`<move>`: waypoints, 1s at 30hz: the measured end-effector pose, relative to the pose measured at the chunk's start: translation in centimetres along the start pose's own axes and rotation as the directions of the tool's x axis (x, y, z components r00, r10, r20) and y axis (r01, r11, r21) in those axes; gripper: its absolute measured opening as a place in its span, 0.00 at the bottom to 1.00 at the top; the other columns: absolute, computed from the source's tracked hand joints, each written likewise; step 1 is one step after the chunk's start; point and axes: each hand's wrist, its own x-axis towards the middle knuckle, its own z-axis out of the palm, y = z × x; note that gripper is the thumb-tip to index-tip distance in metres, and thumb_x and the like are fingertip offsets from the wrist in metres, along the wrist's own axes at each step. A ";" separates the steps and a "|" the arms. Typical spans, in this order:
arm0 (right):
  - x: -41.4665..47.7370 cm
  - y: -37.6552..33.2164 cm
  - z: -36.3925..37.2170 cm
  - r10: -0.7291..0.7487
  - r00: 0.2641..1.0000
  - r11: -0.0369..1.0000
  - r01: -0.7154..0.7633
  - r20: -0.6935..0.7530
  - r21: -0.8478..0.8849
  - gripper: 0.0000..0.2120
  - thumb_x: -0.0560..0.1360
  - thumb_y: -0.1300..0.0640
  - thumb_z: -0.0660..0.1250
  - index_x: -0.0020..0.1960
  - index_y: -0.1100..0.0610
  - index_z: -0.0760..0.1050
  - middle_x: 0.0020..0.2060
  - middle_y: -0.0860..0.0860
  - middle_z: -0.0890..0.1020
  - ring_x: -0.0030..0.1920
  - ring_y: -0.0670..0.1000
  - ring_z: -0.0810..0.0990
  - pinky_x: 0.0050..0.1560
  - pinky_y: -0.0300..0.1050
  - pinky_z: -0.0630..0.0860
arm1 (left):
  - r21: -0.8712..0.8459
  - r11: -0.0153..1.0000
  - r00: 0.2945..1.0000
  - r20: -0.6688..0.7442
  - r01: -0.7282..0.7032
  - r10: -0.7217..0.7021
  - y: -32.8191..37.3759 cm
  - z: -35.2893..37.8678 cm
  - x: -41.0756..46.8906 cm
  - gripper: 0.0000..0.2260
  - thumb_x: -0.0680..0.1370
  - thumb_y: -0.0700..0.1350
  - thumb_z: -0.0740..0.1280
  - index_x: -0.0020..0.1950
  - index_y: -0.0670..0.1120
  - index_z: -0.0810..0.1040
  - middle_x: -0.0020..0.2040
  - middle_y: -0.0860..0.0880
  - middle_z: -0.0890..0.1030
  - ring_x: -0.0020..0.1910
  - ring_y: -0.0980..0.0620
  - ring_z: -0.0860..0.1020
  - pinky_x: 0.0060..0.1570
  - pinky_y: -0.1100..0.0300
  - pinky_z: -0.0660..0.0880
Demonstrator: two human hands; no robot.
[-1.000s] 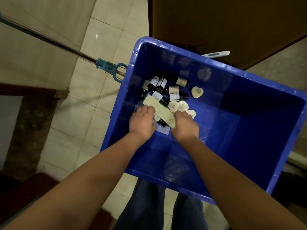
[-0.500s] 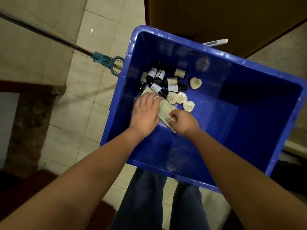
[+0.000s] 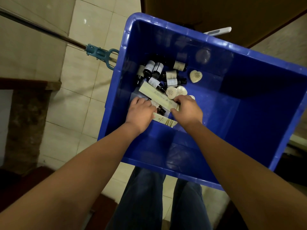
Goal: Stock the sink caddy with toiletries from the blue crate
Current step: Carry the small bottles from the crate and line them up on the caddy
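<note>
The blue crate [image 3: 257, 117] fills the centre and right of the frame, and the person leans over it with both arms reaching in. The toiletries lie heaped in its upper left corner: dark bottles [image 3: 167, 75] in a cluster, with heart-shaped soaps [image 3: 196, 76] just beside them. A long cream packet [image 3: 156, 97] lies slantwise below the bottles. The right hand [image 3: 187, 110] curls its fingers round the lower end of that packet. The left hand [image 3: 141, 113] sits knuckles-up, fingers bent, over a second cream packet [image 3: 164, 121]; whether it actually grips anything I cannot tell. At upper left a mop handle [image 3: 41, 29] with a teal clip [image 3: 99, 53] crosses the tiled floor [image 3: 79, 105].
</note>
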 end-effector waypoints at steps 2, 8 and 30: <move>0.4 0.0 0.3 0.005 1.000 0.993 -0.004 0.010 -0.115 0.17 0.74 0.52 0.69 0.63 0.50 0.75 0.57 0.50 0.77 0.57 0.52 0.75 0.37 0.43 0.69 | -0.008 1.000 1.000 -0.006 0.000 0.000 -0.2 0.1 0.1 0.10 0.81 0.49 0.60 0.59 0.55 0.78 0.58 0.53 0.76 0.65 0.49 0.68 0.68 0.54 0.54; 0.8 -0.2 0.9 0.059 0.998 0.983 -0.053 0.030 -0.178 0.17 0.74 0.53 0.71 0.61 0.50 0.74 0.54 0.50 0.78 0.46 0.53 0.77 0.32 0.41 0.62 | -0.046 0.999 1.000 -0.020 0.017 -0.018 -0.2 0.3 0.0 0.08 0.80 0.49 0.61 0.56 0.55 0.78 0.56 0.53 0.77 0.63 0.50 0.68 0.67 0.55 0.56; -2.6 0.9 -1.4 0.013 0.995 0.997 -0.006 0.102 -0.072 0.09 0.79 0.55 0.62 0.43 0.55 0.75 0.42 0.53 0.77 0.40 0.55 0.74 0.28 0.41 0.60 | 0.027 0.999 0.999 0.033 0.018 -0.019 1.9 -1.4 -2.4 0.11 0.80 0.47 0.61 0.61 0.56 0.76 0.55 0.52 0.80 0.58 0.49 0.74 0.64 0.54 0.60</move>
